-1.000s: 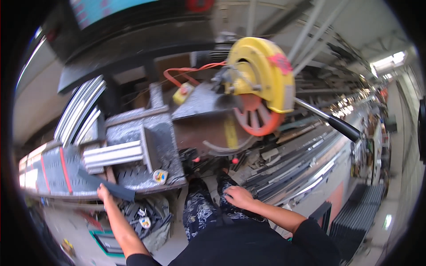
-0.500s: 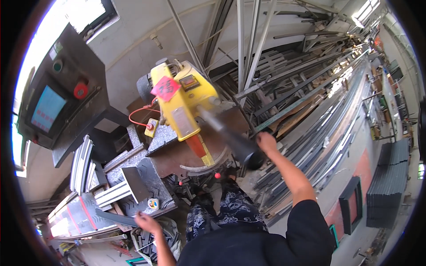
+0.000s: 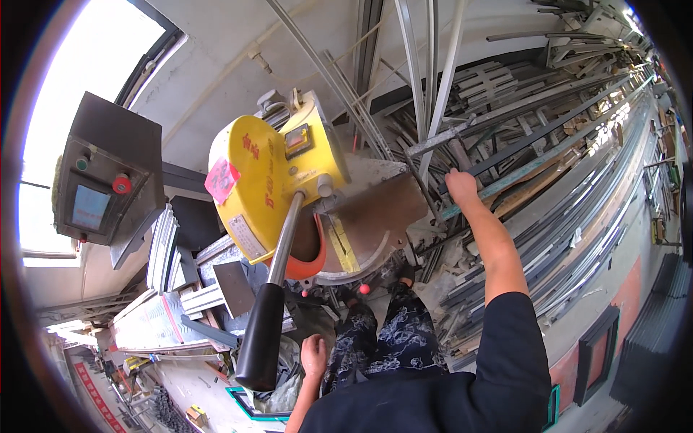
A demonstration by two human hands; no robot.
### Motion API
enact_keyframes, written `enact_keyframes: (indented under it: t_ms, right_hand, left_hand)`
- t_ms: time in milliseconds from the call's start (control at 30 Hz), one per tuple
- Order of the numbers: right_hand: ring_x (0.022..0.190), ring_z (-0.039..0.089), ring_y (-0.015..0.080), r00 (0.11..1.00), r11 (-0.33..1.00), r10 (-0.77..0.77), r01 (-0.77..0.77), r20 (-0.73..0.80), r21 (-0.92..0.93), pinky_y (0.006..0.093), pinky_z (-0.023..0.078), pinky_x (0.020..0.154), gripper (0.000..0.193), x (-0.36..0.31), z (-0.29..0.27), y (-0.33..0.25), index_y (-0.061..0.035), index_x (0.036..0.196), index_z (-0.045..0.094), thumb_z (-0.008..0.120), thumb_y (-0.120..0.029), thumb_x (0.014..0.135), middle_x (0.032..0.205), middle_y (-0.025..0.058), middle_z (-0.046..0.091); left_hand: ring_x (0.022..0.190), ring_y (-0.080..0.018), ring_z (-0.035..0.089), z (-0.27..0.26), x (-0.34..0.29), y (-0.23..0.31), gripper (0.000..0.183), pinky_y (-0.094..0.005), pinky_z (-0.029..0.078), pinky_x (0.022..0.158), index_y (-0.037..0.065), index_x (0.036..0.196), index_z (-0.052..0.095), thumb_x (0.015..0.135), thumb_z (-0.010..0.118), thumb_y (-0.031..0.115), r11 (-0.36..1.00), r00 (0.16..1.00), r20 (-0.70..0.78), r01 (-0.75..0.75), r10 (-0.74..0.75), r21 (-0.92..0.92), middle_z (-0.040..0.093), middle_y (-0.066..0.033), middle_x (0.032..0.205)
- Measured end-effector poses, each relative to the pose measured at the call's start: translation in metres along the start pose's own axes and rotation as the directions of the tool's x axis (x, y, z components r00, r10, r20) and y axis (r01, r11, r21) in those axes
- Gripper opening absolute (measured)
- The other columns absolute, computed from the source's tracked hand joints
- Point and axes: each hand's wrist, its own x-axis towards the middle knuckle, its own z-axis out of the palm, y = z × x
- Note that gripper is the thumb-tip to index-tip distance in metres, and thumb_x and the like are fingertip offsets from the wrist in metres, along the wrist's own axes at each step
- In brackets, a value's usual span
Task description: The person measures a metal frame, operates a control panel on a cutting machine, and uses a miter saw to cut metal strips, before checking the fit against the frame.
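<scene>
My right hand point(image 3: 460, 185) reaches out to the far right, fingers closed round the near end of a dark metal profile point(image 3: 520, 149) lying along the rack. My left hand point(image 3: 313, 356) hangs low in front of me with its fingers curled, and nothing shows in it. Just left of it is the black grip of the saw's lever point(image 3: 260, 343), untouched. That lever runs up to the yellow cut-off saw head point(image 3: 278, 162), which has an orange guard point(image 3: 309, 263) underneath. Behind the grip, a dark strip point(image 3: 209, 330) rests by the bench.
A control box point(image 3: 108, 173) with a screen and red button stands at the left. Cut light profiles point(image 3: 164, 245) lean below it. Long metal bars point(image 3: 534, 249) cover the floor at right. Upright bars point(image 3: 411, 65) lean against the wall. A dark frame point(image 3: 598, 355) stands lower right.
My left hand has left the dark strip and come toward my body. My right hand has moved farther out onto the profile. The saw head and lever have swung left, partly through view turning.
</scene>
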Motion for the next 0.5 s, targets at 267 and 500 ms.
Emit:
enact_keyframes:
  t_ms: [267,500]
  right_hand:
    - [0.075,0.067,0.0313,0.938,0.948,-0.288,0.308,-0.193,0.083,0.0431,0.054,0.058,0.007,-0.003,0.006,-0.056,-0.0097,0.083,0.064,0.058,-0.009,0.08,0.084,0.0119,0.061]
    - [0.078,0.067,0.0307,0.942,0.918,-0.266,0.312,-0.206,0.243,0.0431,0.056,0.059,0.009,-0.018,0.004,-0.095,-0.01,0.083,0.065,0.058,-0.015,0.082,0.087,0.0126,0.06]
  left_hand:
    - [0.095,-0.0399,0.058,0.036,0.063,0.07,0.024,-0.0463,0.048,0.085,-0.001,0.108,0.061,0.089,0.057,0.014,0.961,0.961,0.023,-0.275,0.275,0.032,0.062,-0.0214,0.102]
    - [0.126,-0.0438,0.044,0.122,0.237,0.167,0.05,-0.0495,0.037,0.105,-0.004,0.136,0.043,0.091,0.054,0.015,0.883,0.851,-0.253,-0.41,0.461,0.23,0.045,-0.0267,0.138]
